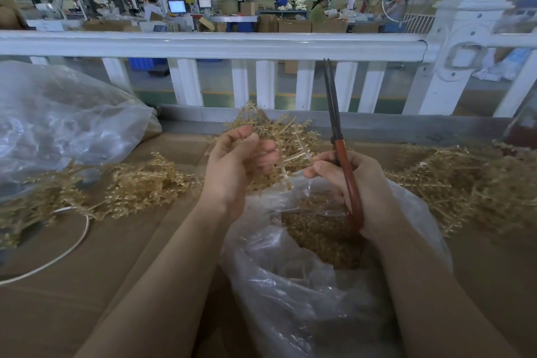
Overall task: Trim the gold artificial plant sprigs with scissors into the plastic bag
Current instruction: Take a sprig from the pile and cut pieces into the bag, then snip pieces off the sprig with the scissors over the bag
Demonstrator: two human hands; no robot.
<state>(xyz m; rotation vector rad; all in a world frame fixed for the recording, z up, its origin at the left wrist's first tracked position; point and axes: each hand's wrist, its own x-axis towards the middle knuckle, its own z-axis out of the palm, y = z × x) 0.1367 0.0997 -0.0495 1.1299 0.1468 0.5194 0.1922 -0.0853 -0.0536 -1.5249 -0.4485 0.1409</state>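
Sprig piles flank bag mouth; railing blocks fwd

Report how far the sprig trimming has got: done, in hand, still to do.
Done: the open plastic bag in front already holds a heap of gold trimmings. In hand: the left hand grips a bunch of sprigs above the bag, and the right hand holds the red-handled scissors, blades together and pointing up, not cutting. Left: untrimmed piles lie at left and right.
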